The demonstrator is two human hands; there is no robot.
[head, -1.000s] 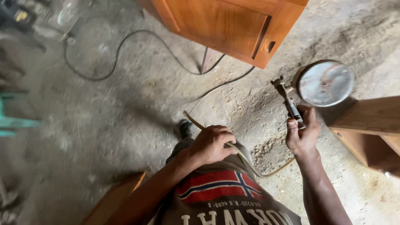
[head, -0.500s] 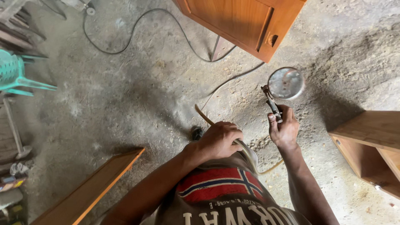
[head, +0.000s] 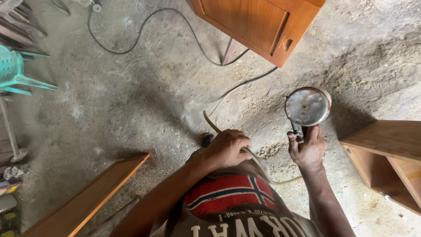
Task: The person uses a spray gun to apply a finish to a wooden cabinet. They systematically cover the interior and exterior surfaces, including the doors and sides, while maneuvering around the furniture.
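My right hand [head: 308, 149] grips the handle of a spray gun [head: 307, 107], whose round metal cup faces up at me. My left hand [head: 227, 148] is closed around a pale yellowish hose [head: 258, 163] that curves down across my shirt and loops back toward the gun. Both hands hover over a dusty concrete floor, roughly a hand's width apart. The gun's nozzle is hidden under the cup.
A varnished wooden cabinet [head: 258, 24] stands at the top. An open wooden shelf unit [head: 388, 153] is at the right. A long wooden board [head: 83, 202] lies lower left. A black cable [head: 144, 26] snakes over the floor. A teal plastic chair [head: 17, 72] sits at the left.
My right hand has tilted the spray gun so its cup now faces the camera. My left hand keeps hold of the hose. The view has shifted slightly.
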